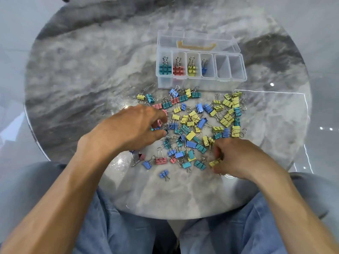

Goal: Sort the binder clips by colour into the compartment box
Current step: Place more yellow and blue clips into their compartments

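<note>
1. Left hand [132,125] palm down at the pile's left edge, fingers curled, thumb and fingertips closing among pink and blue clips; whether it grips one, cannot tell.
2. Right hand [236,156] low at the pile's right, fingers curled, pinching a yellow clip [214,162].
3. Clips [192,125] lie scattered on the table [82,79], between hands and box [200,70].
4. Box open; teal, red, yellow and blue clips in its four left compartments.
</note>
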`<state>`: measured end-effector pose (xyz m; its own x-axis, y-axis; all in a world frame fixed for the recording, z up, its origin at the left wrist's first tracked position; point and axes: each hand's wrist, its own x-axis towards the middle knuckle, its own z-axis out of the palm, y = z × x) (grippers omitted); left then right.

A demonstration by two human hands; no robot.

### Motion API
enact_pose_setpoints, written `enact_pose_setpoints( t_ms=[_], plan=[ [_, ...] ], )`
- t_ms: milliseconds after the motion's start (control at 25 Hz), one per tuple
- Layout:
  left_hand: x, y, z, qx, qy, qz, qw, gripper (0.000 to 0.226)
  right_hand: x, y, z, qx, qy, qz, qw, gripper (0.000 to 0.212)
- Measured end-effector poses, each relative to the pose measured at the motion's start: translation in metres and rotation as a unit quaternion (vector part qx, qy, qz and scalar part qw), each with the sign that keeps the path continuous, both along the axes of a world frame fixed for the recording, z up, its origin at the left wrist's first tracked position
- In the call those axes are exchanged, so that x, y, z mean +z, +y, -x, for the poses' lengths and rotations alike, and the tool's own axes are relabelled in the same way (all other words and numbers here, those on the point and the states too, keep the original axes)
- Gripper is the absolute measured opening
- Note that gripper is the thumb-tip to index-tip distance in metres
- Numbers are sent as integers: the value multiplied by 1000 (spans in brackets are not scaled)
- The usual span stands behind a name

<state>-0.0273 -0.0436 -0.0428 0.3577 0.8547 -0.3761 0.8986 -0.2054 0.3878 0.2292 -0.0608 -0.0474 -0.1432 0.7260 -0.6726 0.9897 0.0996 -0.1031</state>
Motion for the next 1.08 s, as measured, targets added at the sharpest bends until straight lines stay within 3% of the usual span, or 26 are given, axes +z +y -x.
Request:
enact_pose_setpoints(
  t_ms=[200, 360, 480, 640, 760, 840, 880, 1000, 1080],
  plan=[
    [3, 0, -2, 24, -20, -50, 998, 33, -4, 2, 7, 3, -15, -97, 995, 16],
    [6, 2, -11, 57, -64, -90, 992, 24, -1, 13, 6, -99, 114, -142, 978, 9],
    [3, 2, -26, 63, -108, -68, 990, 25, -2, 16, 10, -165, 213, -133, 954, 13],
    [4, -5, -56, 111, -264, 19, 958, 33, 6, 16, 14, -295, 421, -113, 850, 16],
    [3, -6, -64, 177, -322, 12, 930, 26, 4, 13, 24, -277, 466, -181, 821, 16],
    [5, -2, -61, 218, -369, 30, 903, 26, 0, 14, 28, -308, 505, -166, 789, 14],
    [7, 0, -58, 237, -403, 49, 883, 30, 1, 17, 28, -346, 540, -132, 756, 13],
    [12, 5, -51, 255, -544, 125, 790, 35, 7, 20, 27, -445, 659, 32, 605, 11],
    [15, 3, -52, 240, -617, 166, 731, 30, 9, 17, 30, -456, 702, 104, 537, 16]
  ],
)
